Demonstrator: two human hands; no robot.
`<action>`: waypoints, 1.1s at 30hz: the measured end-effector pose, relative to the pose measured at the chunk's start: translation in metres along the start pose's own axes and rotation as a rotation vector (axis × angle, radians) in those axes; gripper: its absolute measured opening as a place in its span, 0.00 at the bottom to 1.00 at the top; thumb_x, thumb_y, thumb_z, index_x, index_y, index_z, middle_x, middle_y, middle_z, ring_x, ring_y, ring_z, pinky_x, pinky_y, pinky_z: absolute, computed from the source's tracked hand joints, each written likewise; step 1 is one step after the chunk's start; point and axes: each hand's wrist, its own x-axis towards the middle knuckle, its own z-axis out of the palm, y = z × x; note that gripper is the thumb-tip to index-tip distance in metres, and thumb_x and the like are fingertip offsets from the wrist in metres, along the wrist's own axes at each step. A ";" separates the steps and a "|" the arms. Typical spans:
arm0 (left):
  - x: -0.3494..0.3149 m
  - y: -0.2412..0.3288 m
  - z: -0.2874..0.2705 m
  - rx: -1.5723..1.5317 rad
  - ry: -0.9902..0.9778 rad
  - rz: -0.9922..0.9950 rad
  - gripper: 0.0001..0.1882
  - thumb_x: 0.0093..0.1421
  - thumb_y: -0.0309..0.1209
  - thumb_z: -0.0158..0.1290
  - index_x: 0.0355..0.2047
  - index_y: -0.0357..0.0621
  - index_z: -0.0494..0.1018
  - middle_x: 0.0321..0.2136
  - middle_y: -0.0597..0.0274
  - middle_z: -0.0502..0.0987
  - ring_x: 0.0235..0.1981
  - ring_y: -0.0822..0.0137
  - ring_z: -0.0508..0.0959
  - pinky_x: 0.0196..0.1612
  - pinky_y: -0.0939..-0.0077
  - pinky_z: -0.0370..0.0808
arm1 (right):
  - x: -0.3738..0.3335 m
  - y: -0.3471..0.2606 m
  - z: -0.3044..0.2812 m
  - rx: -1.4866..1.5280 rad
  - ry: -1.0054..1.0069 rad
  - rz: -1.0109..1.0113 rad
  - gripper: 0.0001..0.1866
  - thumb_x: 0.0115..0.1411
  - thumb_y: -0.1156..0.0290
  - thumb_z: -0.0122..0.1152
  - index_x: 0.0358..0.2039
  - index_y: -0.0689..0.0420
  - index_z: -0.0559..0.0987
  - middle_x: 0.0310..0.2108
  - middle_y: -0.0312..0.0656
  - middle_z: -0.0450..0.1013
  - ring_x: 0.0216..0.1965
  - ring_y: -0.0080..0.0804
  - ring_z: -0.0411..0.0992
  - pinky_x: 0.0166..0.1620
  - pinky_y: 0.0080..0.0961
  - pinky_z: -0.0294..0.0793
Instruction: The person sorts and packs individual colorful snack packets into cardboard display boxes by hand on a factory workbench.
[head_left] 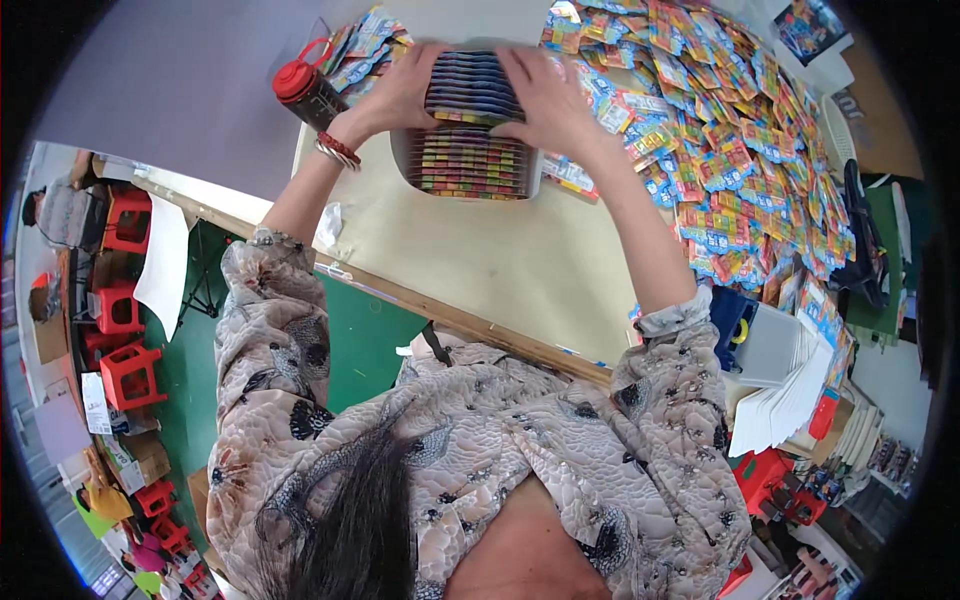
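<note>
A white box [536, 168] stands on the table in front of me, with a tight row of colourful flat packets [468, 162] on edge inside it. Behind that row is a second bundle of packets [470, 85], mostly dark blue along the edges. My left hand [405, 90] grips this bundle from the left side, thumb toward the near end. From the right, my right hand [553, 105] clasps the same bundle, its thumb at the near corner. The bundle sits at the box's far part; whether it touches the bottom is hidden.
A large heap of loose packets [720, 150] covers the right of the table [480, 255]. More packets lie at the far left beside a dark bottle with a red lid [305, 90]. White cards [785, 390] and a grey bin [768, 345] are near my right elbow. Red stools [130, 375] stand left.
</note>
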 end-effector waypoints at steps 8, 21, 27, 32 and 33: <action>0.007 -0.011 0.008 0.249 -0.057 0.107 0.57 0.40 0.36 0.68 0.64 0.35 0.45 0.58 0.38 0.58 0.60 0.41 0.59 0.61 0.63 0.63 | 0.018 -0.023 0.027 -0.058 -0.030 -0.056 0.31 0.61 0.66 0.52 0.65 0.50 0.57 0.64 0.38 0.55 0.66 0.41 0.51 0.63 0.53 0.53; -0.001 0.012 0.015 0.628 0.049 0.082 0.38 0.61 0.56 0.44 0.57 0.34 0.63 0.54 0.53 0.67 0.59 0.54 0.63 0.60 0.63 0.62 | 0.010 -0.004 0.031 0.555 -0.189 -0.045 0.28 0.64 0.61 0.50 0.63 0.53 0.62 0.64 0.43 0.57 0.66 0.42 0.53 0.66 0.37 0.54; -0.004 0.014 0.024 0.656 0.146 0.070 0.37 0.61 0.57 0.43 0.57 0.36 0.64 0.53 0.52 0.68 0.59 0.55 0.64 0.63 0.64 0.55 | 0.002 -0.017 0.006 0.249 0.365 0.187 0.27 0.60 0.62 0.56 0.58 0.58 0.65 0.51 0.50 0.70 0.51 0.48 0.68 0.48 0.43 0.68; -0.036 0.050 0.017 0.438 0.409 -0.201 0.28 0.62 0.47 0.48 0.56 0.40 0.65 0.53 0.47 0.69 0.55 0.50 0.68 0.56 0.59 0.65 | -0.017 -0.004 0.011 0.222 0.347 0.527 0.31 0.55 0.63 0.59 0.57 0.59 0.61 0.34 0.54 0.74 0.37 0.52 0.73 0.37 0.43 0.69; -0.042 0.056 0.017 0.155 0.442 -0.480 0.25 0.62 0.41 0.49 0.55 0.41 0.65 0.51 0.43 0.70 0.52 0.48 0.71 0.52 0.58 0.69 | -0.022 0.001 0.017 0.346 0.228 0.556 0.32 0.54 0.66 0.58 0.58 0.59 0.59 0.28 0.54 0.73 0.32 0.52 0.73 0.34 0.43 0.69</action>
